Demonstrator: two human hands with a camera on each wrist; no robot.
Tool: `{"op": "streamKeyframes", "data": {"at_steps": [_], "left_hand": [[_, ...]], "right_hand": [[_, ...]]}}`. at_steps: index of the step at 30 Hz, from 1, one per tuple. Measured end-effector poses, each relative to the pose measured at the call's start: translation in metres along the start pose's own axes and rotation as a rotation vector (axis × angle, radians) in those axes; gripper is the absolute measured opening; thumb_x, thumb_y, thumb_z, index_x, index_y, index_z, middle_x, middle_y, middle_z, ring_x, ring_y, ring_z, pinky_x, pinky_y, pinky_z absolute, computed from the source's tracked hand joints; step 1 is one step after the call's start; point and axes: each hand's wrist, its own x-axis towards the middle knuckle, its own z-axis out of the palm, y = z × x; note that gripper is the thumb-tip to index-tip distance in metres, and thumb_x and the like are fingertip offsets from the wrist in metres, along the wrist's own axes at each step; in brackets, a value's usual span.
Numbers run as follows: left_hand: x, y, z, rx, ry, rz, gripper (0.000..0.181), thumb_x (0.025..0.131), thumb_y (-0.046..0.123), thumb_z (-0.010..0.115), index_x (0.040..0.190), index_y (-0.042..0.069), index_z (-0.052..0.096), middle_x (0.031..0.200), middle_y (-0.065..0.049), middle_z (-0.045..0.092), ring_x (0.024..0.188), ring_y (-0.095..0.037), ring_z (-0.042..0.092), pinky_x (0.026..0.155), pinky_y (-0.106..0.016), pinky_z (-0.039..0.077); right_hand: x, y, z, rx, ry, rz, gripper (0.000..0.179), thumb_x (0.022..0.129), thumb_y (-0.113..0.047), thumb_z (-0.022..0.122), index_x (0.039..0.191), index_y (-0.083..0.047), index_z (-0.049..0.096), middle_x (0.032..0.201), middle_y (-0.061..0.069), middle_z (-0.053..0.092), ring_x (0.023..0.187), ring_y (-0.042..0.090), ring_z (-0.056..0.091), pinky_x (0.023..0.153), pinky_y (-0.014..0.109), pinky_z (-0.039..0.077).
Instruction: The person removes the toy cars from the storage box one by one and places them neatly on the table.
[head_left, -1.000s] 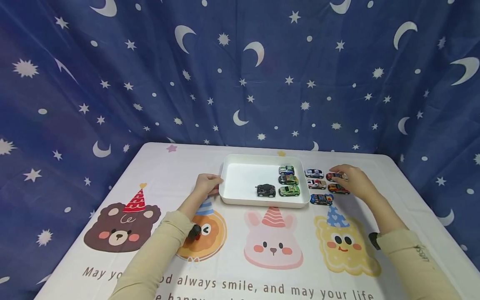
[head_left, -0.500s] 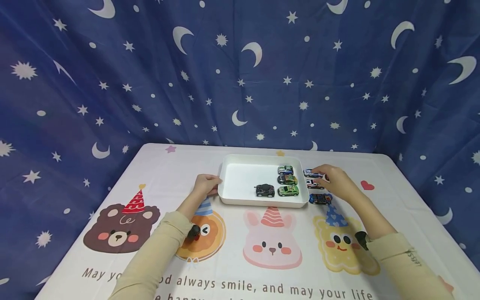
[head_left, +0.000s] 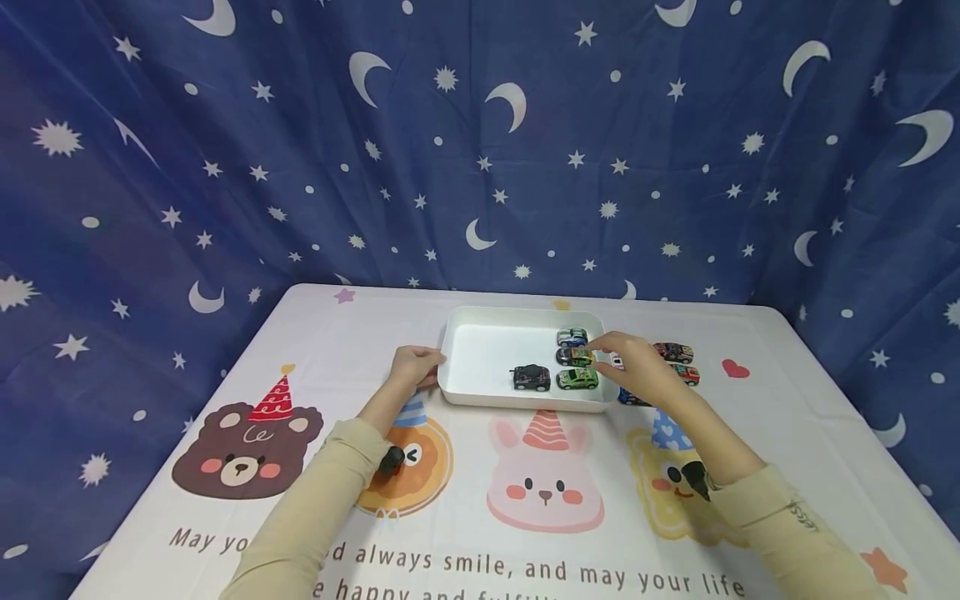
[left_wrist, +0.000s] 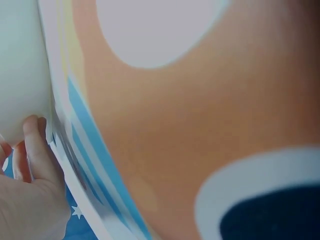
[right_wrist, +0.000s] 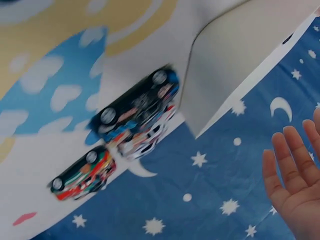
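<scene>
At the left end of the white tray [head_left: 483, 358], my left hand [head_left: 412, 367] pinches the rim. The left wrist view shows fingers [left_wrist: 37, 150] against the tray's wall. My right hand [head_left: 637, 367] hangs over the tray's right edge, thumb and forefinger apart, fingertips right at a toy car with dark and orange markings [head_left: 574, 357]. In the right wrist view its fingers [right_wrist: 297, 155] are loosely extended. Also in the tray are a blue-white toy car [head_left: 572, 337], a green one [head_left: 577, 379] and a black one [head_left: 531, 378].
Right of the tray, partly behind the right hand, are a red-and-black toy car [head_left: 673, 352], a red one [head_left: 687, 374] and a blue one [head_left: 633, 397]. A printed white tablecloth [head_left: 360, 333] covers the table. A starry blue curtain [head_left: 420, 150] hangs behind.
My right hand has moved left, from the red cars, across the white cars, to the tray's right side. The red cars show again. My left hand stays at the tray.
</scene>
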Motion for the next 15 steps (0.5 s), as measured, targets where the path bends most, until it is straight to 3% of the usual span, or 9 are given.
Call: {"op": "streamKeyframes", "data": {"at_steps": [9,15], "left_hand": [[-0.003,0.001,0.001,-0.015,-0.013,0.012,0.033,0.087,0.011,0.061,0.117,-0.003,0.062,0.105,-0.018,0.067,0.061,-0.003,0.060,0.058,-0.015,0.056],[-0.005,0.003,0.001,0.003,-0.015,0.014,0.034,0.087,0.011,0.062,0.118,-0.003,0.062,0.110,-0.020,0.066,0.063,-0.004,0.060,0.058,-0.014,0.056]], "right_hand": [[0.009,-0.011,0.014,0.013,-0.002,-0.096,0.029,0.086,-0.007,0.066,0.115,0.000,0.063,0.112,0.016,0.066,0.104,0.033,0.062,0.090,0.046,0.054],[0.020,-0.010,0.025,0.169,-0.030,-0.052,0.032,0.087,-0.008,0.066,0.117,0.001,0.062,0.115,0.019,0.064,0.104,0.035,0.060,0.090,0.049,0.052]]}}
